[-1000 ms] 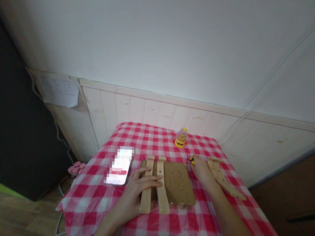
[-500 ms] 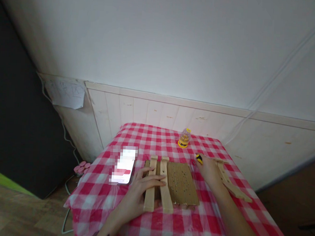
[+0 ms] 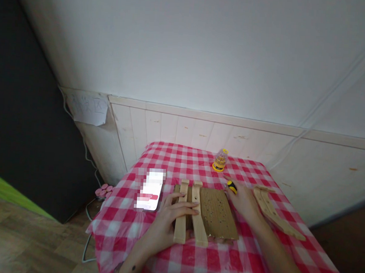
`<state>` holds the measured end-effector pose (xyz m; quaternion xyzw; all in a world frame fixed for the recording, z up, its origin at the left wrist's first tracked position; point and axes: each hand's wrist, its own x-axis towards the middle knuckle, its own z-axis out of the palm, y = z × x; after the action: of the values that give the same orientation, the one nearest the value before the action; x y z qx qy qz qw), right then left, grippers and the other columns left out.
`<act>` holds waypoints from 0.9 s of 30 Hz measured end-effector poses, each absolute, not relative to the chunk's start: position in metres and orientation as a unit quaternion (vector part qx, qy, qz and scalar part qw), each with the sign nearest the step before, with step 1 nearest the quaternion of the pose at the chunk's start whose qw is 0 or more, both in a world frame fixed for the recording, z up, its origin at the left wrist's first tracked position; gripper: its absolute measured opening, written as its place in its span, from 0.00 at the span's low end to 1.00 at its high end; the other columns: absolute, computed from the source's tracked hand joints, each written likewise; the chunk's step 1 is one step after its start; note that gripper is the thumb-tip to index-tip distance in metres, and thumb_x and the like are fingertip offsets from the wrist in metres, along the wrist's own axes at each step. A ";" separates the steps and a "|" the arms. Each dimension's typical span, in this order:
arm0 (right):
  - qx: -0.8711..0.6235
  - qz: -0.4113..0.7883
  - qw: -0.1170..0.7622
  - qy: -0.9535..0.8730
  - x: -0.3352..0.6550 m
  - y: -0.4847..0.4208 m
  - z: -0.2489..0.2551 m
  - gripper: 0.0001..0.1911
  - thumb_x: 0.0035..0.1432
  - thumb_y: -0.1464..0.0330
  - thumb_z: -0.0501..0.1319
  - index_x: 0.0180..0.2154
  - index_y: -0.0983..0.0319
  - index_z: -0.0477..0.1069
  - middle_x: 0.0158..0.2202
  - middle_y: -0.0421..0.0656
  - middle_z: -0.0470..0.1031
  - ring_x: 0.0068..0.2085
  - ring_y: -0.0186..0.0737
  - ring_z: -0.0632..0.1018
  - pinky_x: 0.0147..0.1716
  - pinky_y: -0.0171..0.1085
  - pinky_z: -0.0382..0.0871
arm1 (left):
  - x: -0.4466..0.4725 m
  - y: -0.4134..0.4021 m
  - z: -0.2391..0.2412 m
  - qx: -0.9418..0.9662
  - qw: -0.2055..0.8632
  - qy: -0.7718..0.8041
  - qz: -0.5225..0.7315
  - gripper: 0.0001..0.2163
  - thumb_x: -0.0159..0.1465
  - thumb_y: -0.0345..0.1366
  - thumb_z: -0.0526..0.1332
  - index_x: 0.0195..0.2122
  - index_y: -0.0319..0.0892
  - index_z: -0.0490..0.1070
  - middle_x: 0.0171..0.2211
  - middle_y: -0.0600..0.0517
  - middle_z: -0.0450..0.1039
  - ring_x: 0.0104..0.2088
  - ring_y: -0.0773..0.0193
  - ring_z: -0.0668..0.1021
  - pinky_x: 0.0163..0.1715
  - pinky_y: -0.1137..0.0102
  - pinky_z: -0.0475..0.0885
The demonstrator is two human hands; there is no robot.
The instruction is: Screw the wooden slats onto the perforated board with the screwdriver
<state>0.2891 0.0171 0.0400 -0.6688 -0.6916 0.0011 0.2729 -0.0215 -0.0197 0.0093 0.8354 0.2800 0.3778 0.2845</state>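
Note:
A brown perforated wooden board (image 3: 218, 213) lies on the red-and-white checked tablecloth (image 3: 169, 160). Two pale wooden slats (image 3: 181, 218) rest across its left part. My left hand (image 3: 168, 219) lies flat on the slats, fingers spread out towards the right. My right hand (image 3: 243, 198) rests at the board's far right corner, fingers closed round a small black-and-yellow screwdriver (image 3: 231, 186) whose end pokes out past them.
A lit phone (image 3: 150, 190) lies left of the board. A small yellow bit holder (image 3: 220, 160) stands near the far edge by the wall. Loose shaped wooden pieces (image 3: 273, 212) lie on the right. A pink power strip (image 3: 103, 190) sits on the floor at left.
The view has swung left, so everything sits further right in the picture. My right hand has drawn the screwdriver slightly closer to the board. My left hand stays on the slats.

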 end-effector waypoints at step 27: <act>-0.537 0.030 0.415 -0.734 0.260 -0.002 0.076 0.07 0.64 0.64 0.62 0.33 0.58 0.76 0.33 0.46 0.84 0.35 0.48 0.84 0.37 0.42 0.78 | -0.021 -0.020 0.012 0.832 0.292 0.291 0.372 0.18 0.61 0.41 0.73 0.52 0.50 0.79 0.59 0.48 0.77 0.65 0.43 0.65 0.64 0.44 0.62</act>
<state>0.2601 -0.0022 0.0760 -0.5367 -0.7339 0.0300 0.4153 -0.0212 -0.0202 0.0124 0.8316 0.2913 0.3720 0.2920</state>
